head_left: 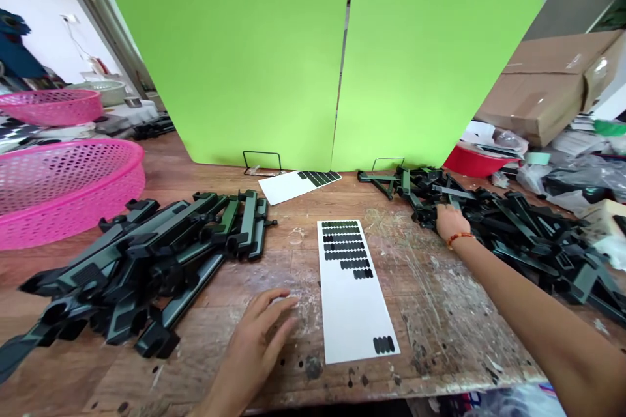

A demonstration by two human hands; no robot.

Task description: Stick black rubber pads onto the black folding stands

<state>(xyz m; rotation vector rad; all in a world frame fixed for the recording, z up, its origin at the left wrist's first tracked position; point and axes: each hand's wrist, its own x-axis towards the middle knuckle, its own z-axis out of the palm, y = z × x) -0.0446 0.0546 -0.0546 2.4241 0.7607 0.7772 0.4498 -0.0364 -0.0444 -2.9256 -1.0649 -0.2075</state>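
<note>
My left hand (pixel 261 335) hovers over or rests on the table near its front edge, fingers apart, with nothing in it. Right of it lies a white sheet (pixel 349 313) bearing rows of black oval stickers, some rows partly used up. My right hand (pixel 450 221), with a beaded bracelet at the wrist, reaches into the right heap of black plastic parts (pixel 518 228). Its fingertips are hidden among the parts, so its grip does not show. At left lies another heap of long black plastic parts (pixel 161 260), several of them stacked lengthwise.
Two green boards (pixel 235 58) stand upright across the back on wire stands (pixel 263 155). A second sticker sheet (pixel 283 187) lies before them. Pink baskets (pixel 98 176) stand at left. A red basin (pixel 476 161), a cardboard box (pixel 533 98) and plastic bags are at right.
</note>
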